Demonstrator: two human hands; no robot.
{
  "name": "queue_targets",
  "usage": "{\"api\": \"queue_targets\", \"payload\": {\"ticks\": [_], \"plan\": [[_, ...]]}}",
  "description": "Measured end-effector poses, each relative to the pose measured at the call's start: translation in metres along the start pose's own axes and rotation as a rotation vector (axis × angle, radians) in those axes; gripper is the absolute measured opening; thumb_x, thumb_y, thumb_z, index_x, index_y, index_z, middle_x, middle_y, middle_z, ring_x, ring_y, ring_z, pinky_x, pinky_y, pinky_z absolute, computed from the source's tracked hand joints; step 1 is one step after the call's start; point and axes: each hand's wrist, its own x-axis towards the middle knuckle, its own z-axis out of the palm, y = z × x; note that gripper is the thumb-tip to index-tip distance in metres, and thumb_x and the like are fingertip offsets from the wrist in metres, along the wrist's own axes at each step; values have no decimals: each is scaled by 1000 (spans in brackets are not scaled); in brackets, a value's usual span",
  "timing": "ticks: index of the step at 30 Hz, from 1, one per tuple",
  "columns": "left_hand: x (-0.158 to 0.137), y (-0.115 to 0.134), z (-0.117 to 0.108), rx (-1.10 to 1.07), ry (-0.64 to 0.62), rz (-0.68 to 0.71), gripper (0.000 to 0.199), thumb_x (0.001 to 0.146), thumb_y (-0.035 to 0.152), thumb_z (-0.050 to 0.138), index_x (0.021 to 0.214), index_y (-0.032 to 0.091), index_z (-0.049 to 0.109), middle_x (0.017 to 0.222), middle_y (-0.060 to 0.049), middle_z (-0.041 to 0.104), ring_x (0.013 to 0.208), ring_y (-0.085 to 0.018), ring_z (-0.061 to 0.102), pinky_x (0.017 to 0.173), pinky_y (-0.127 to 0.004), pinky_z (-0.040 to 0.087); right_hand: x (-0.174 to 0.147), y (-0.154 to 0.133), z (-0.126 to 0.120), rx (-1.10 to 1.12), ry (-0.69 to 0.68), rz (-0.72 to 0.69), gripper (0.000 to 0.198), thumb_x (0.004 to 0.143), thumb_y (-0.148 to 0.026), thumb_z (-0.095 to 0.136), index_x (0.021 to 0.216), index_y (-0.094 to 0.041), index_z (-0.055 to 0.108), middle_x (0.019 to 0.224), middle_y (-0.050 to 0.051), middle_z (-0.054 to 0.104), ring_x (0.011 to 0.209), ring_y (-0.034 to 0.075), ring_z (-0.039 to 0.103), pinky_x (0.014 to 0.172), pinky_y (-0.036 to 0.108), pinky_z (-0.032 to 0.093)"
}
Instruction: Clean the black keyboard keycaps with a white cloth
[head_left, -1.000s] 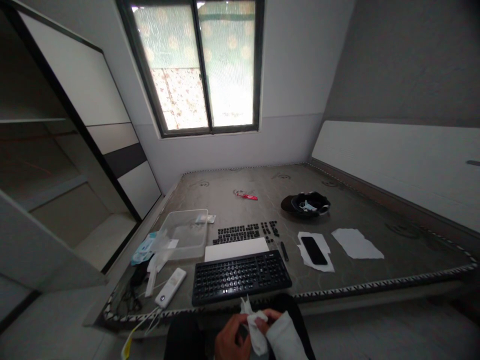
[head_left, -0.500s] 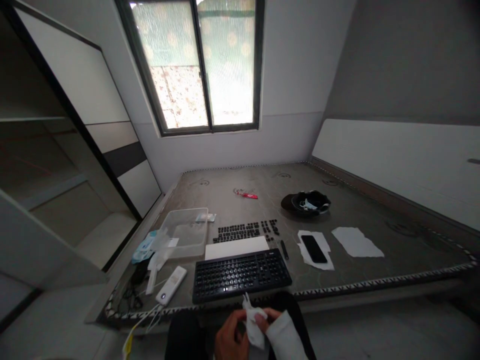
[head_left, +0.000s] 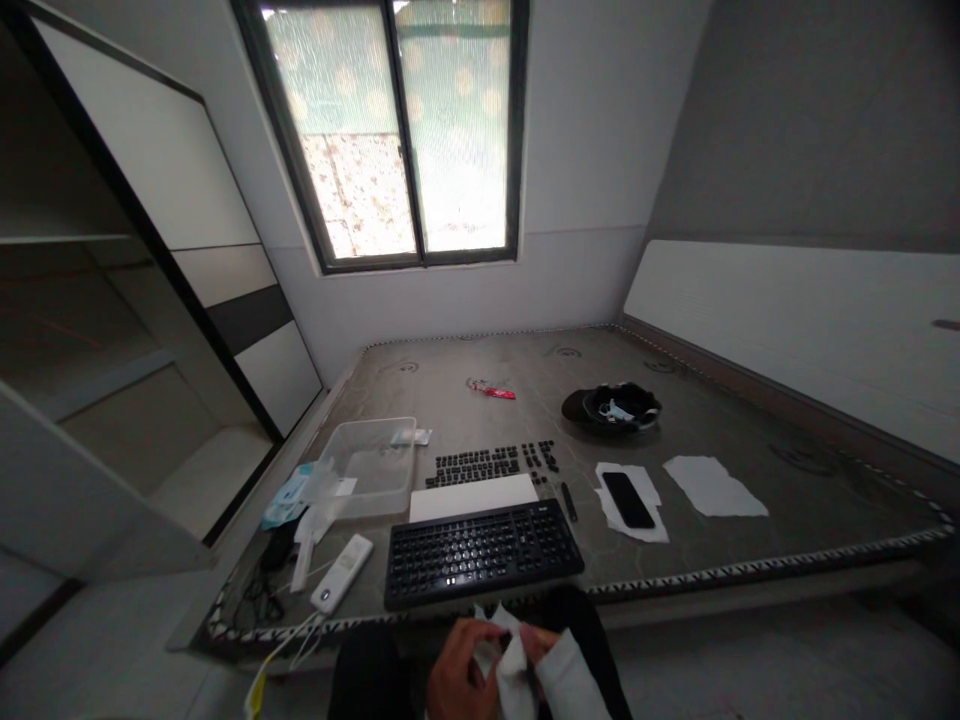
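Note:
Over my lap, my left hand (head_left: 459, 668) and my right hand (head_left: 538, 642) are closed on a crumpled white wipe (head_left: 514, 672), pinching it between them. A small dark spot shows in its folds; I cannot make out what it is. Just beyond my hands lies a black keyboard (head_left: 484, 552), its key area showing bare sockets. Behind it rests a white sheet (head_left: 474, 498), with loose black keycaps (head_left: 480, 464) set out in rows past it.
Left are a clear plastic box (head_left: 373, 500), a white power strip (head_left: 342, 574) and blue packaging (head_left: 286, 496). A dark stick-like tool (head_left: 568, 501), a phone (head_left: 628, 499) on white paper, another paper sheet (head_left: 715, 485) and a cap (head_left: 611, 408) lie right. A red strip (head_left: 495, 391) lies farther back.
The wipe has been opened out and refolded between my fingers, its upper edge now spread wider. Both hands stay near the same place. Everything on the bed is unmoved.

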Motion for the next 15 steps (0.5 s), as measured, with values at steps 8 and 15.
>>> {"api": "queue_targets", "payload": {"ticks": [8,15], "plan": [[-2,4,2,68,-12,83,20,79,39,56,73,23,67,65,0,66,40,-10,50,40,-19,38,-9,-20,-4,33,10,-6,47,57,-63,71,60,-16,70,60,9,70,56,19,62,55,27,45],[-3,6,4,41,-26,100,24,82,41,53,77,24,69,63,0,66,39,-9,49,36,-18,35,-4,-7,-5,98,36,-12,48,52,-64,74,56,-20,56,52,1,60,49,12,52,50,23,39]]}}
